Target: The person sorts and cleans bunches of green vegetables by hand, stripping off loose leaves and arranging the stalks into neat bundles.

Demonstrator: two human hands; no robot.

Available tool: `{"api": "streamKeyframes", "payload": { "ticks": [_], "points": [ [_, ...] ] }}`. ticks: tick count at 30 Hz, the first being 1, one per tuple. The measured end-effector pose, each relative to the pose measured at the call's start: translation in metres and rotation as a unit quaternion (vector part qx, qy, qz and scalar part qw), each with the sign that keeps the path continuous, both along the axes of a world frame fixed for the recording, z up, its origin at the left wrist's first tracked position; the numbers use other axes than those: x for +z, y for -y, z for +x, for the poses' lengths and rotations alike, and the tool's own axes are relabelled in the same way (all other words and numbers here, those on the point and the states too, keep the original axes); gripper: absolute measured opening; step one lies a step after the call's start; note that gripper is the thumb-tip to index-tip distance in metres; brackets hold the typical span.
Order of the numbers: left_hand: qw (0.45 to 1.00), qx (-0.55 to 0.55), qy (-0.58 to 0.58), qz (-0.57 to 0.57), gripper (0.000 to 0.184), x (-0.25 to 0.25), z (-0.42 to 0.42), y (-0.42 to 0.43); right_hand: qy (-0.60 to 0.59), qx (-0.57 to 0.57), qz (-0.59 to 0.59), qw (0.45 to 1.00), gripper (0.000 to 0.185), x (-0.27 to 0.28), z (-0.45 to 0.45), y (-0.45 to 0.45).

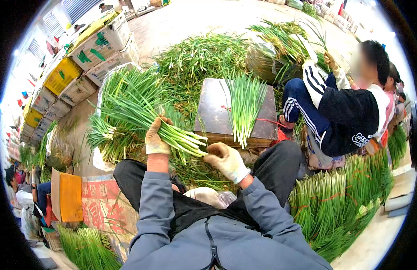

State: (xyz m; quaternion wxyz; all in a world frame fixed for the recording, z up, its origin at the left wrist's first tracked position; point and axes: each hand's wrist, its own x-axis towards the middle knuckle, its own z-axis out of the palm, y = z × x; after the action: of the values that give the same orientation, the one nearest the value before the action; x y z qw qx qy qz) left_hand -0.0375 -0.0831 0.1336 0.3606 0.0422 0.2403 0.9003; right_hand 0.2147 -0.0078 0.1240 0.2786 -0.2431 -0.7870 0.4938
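Note:
My left hand (157, 136), in a pale work glove, is wrapped round a loose bunch of green onions (177, 137). Their leaves fan out to the upper left and their pale stem ends point right. My right hand (226, 161), also gloved, pinches at the stem end of a green onion at the bunch's lower edge. In front of me, a second bunch of green onions (246, 108) lies on a dark square board (210, 101), stems toward me. A red tie (269, 120) lies across the board beside it.
A heap of loose greens (204, 56) lies beyond the board. At left are an open sack of green onions (123, 96) and stacked crates (103, 47). A co-worker (348, 103) sits at right, behind tied upright bunches (339, 198). A cardboard box (68, 196) stands at lower left.

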Motion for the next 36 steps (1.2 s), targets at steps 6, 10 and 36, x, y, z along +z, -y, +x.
{"api": "streamKeyframes", "payload": {
  "ticks": [6,10,36],
  "points": [
    [1.000,0.004,-0.007,-0.007,0.021,-0.005,0.002,0.000,-0.023,0.038,-0.208,0.977,0.018,0.003,-0.005,0.006],
    [1.000,0.023,-0.014,0.003,0.024,-0.005,-0.003,0.001,-0.104,-0.013,-0.166,0.981,0.012,-0.007,0.005,0.001],
    [0.955,-0.152,0.039,0.250,0.055,0.010,-0.012,0.015,-0.398,-0.097,-0.401,0.820,0.014,0.033,0.010,-0.049]
  ]
}}
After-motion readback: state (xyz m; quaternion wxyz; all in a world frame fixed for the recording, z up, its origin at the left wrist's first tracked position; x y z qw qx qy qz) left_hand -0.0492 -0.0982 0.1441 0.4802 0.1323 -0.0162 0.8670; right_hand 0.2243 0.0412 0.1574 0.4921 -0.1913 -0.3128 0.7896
